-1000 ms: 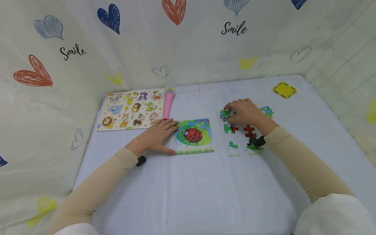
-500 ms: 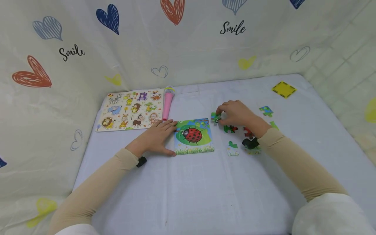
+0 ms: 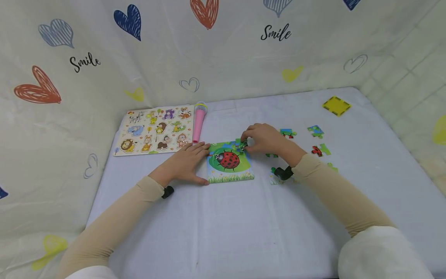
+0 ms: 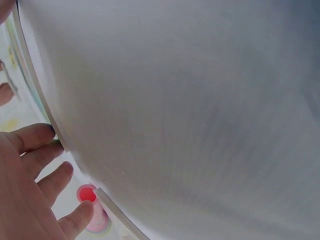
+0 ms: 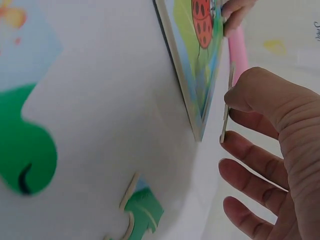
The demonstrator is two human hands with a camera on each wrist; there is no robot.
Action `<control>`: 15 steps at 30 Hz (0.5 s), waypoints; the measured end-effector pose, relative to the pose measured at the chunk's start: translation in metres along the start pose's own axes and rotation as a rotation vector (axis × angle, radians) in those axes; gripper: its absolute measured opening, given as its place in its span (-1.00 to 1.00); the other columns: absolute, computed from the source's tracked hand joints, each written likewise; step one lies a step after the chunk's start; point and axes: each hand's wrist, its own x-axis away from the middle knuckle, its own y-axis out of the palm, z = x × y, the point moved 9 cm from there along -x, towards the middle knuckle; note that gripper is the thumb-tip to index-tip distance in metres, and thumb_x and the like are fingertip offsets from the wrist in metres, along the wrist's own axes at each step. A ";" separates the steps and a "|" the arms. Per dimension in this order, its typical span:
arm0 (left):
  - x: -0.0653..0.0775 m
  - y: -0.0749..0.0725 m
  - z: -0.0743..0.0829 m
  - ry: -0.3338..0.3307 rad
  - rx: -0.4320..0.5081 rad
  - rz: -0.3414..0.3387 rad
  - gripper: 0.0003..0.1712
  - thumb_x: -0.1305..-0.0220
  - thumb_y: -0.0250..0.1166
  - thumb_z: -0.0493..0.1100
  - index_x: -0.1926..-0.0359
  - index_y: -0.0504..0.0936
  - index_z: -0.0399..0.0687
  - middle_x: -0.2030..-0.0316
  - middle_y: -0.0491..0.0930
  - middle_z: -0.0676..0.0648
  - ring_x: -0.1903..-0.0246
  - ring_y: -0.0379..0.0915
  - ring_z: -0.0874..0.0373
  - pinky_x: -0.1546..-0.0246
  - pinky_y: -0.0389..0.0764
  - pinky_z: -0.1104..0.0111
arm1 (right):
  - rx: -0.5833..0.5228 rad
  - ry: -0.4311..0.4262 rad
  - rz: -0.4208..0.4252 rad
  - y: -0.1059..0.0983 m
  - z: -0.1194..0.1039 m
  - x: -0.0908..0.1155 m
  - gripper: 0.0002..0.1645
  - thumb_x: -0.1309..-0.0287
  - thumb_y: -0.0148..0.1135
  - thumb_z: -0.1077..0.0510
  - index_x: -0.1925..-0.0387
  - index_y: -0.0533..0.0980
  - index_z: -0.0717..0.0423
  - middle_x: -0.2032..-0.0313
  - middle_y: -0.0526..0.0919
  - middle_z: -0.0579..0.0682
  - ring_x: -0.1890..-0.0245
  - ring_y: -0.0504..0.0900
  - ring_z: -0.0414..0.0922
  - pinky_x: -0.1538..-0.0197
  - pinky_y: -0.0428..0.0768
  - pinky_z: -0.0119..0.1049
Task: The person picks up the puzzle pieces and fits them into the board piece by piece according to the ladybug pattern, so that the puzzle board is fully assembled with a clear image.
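Note:
A square ladybug picture board [image 3: 230, 174] lies mid-table in the head view. Spread fingers of my left hand [image 3: 186, 162] touch its left edge, thumb near the lower left corner. My right hand [image 3: 266, 141] pinches a green jigsaw piece [image 3: 240, 145] between thumb and fingers, over the board's upper right corner. Seen edge-on in the right wrist view, the piece [image 5: 223, 131] is held above the table, just beyond the board's corner. The left wrist view has my left fingers [image 4: 37, 135] at the board's edge.
Several loose jigsaw pieces lie right of the board, including a blue-green one [image 3: 315, 131] and a red-green one [image 3: 321, 150]; my right forearm hides some. An animal puzzle board [image 3: 144, 133] and a pink toy microphone [image 3: 199, 124] sit at the back left, a yellow square [image 3: 337, 106] back right.
My right hand has carried the jigsaw piece leftward from the loose pieces to the ladybug board's upper right corner. More loose pieces show behind it. My left hand has stayed put.

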 end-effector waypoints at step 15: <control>0.000 0.002 -0.001 -0.010 0.005 -0.020 0.42 0.00 0.20 0.72 -0.64 0.06 -0.05 -0.66 -0.04 -0.04 -0.64 -0.17 -0.04 -0.59 -0.04 -0.08 | 0.009 -0.062 -0.012 0.014 -0.028 -0.015 -0.69 -0.11 0.44 0.00 0.07 0.74 -0.10 0.02 0.73 -0.03 -0.05 0.63 0.03 -0.16 0.60 0.02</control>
